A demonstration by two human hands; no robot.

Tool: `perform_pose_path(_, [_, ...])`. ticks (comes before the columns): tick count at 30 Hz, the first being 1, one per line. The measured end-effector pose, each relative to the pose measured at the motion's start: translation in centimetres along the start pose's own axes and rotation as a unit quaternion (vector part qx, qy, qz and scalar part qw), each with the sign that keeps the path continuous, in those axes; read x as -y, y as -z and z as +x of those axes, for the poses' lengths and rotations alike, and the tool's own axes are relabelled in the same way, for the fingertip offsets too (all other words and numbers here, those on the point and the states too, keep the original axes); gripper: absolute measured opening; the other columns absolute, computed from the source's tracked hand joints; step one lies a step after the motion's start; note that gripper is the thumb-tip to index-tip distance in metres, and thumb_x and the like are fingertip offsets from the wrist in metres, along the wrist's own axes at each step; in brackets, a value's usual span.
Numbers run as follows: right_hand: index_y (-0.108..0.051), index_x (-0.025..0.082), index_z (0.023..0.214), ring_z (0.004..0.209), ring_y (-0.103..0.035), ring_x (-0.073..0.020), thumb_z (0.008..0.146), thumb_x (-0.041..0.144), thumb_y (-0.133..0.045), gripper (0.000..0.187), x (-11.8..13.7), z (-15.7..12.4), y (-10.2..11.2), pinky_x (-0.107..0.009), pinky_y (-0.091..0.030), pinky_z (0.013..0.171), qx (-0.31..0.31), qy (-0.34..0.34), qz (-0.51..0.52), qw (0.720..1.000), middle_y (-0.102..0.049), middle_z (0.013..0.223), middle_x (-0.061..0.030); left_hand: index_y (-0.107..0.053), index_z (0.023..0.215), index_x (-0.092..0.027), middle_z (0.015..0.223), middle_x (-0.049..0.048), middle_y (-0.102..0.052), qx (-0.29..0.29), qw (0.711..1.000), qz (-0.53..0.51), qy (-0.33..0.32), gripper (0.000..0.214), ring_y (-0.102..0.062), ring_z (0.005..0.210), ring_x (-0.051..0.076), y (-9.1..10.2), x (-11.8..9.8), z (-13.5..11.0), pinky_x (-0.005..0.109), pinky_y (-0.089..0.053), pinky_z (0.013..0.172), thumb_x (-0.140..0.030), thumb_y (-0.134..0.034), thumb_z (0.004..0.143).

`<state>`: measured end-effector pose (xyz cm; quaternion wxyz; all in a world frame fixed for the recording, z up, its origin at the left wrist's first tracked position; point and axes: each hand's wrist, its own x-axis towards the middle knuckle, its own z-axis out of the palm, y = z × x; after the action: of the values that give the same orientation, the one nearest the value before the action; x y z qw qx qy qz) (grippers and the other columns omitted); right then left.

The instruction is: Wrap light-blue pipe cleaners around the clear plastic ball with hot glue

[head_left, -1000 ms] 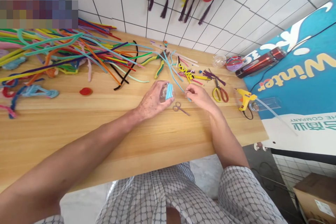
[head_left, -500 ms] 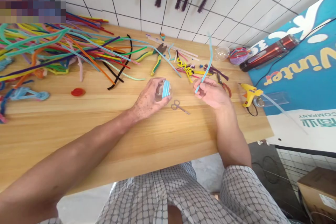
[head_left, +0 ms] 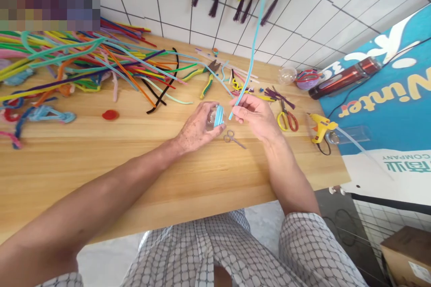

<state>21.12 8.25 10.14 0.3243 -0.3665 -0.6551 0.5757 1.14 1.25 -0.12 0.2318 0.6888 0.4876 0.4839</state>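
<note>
My left hand (head_left: 199, 128) is closed around a clear plastic ball (head_left: 211, 117) that has light blue strips across its right side. Between the thumb and fingers of my right hand (head_left: 253, 114) is a long light blue pipe cleaner (head_left: 253, 47), rising up and away in a slight curve. Its lower end sits just right of the ball, apart from it. Small scissors (head_left: 235, 139) lie on the wooden table (head_left: 202, 175) below the two hands. Beyond my left hand rest pliers (head_left: 206, 78) with yellow-green handles.
Many coloured pipe cleaners (head_left: 128, 67) are heaped at the left. A red disc (head_left: 110, 114) lies nearer. To the right are red-and-yellow-handled scissors (head_left: 287, 119), a yellow glue gun (head_left: 321, 126), another clear ball (head_left: 287, 75) and a red flask (head_left: 345, 77). Tassels (head_left: 215, 0) hang at the back wall.
My right hand has moved left, bringing the pipe cleaner's lower end close to the ball. More of the pipe cleaner's length shows now. My left hand keeps its hold on the ball.
</note>
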Motion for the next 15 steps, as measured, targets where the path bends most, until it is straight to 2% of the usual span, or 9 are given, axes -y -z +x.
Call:
perform_pose_path(8, [-0.078, 0.027, 0.096, 0.068, -0.056, -0.0138, 0.08, 0.063, -0.094, 0.043, -2.3, -0.6, -0.6, -0.031, -0.051, 0.064, -0.03, 0.014, -0.032, 0.999, -0.063, 0.078, 0.0029, -0.055, 0.148, -0.023, 0.144, 0.0143, -0.068, 0.0, 1.0, -0.003, 0.0, 0.061, -0.071, 0.131, 0.029, 0.1, -0.1, 0.0, 0.045, -0.06, 0.116, -0.049, -0.078, 0.099])
perform_pose_path(15, [-0.076, 0.028, 0.1, 0.078, -0.061, -0.0169, 0.083, 0.069, -0.091, 0.047, -2.7, -0.8, -1.0, -0.033, -0.056, 0.075, -0.011, 0.027, -0.053, 0.998, -0.065, 0.083, 0.0014, -0.051, 0.152, -0.021, 0.144, 0.0143, -0.067, 0.004, 1.0, 0.003, -0.026, 0.062, -0.071, 0.127, 0.028, 0.2, 0.1, -0.1, 0.043, -0.061, 0.112, -0.041, -0.076, 0.099])
